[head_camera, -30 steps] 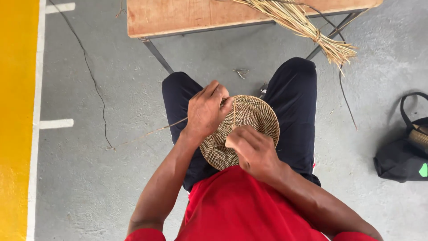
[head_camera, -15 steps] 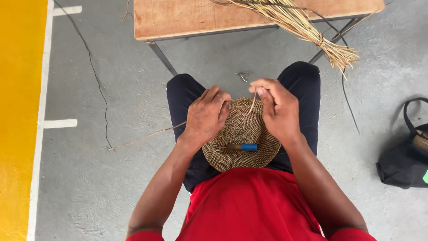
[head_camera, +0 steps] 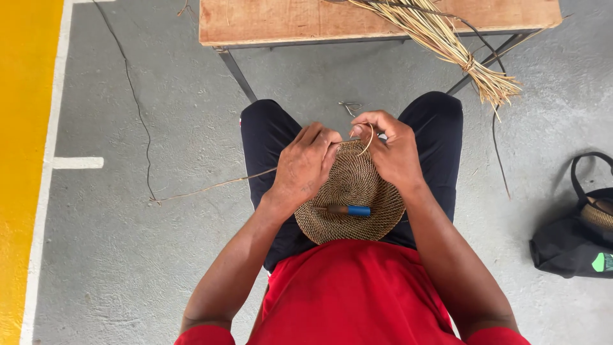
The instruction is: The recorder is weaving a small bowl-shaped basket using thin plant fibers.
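Observation:
A round coiled woven disc [head_camera: 352, 191] of brown straw lies on my lap. My left hand [head_camera: 308, 165] grips its far left rim, fingers curled over the edge. My right hand [head_camera: 393, 148] pinches a thin straw strand [head_camera: 369, 137] that loops over the disc's far edge. A small tool with a blue handle [head_camera: 350, 209] rests on the disc near me. A long loose strand [head_camera: 211, 186] trails from under my left hand to the left across the floor.
A wooden bench [head_camera: 306, 20] on metal legs stands ahead, with a tied bundle of straw [head_camera: 456, 48] hanging off its right side. A black bag [head_camera: 575, 233] sits on the grey floor at right. A yellow floor band [head_camera: 22, 160] runs along the left.
My right hand rose from the disc's near edge to its far edge and took up the strand, uncovering the blue-handled tool. My left hand stayed on the rim.

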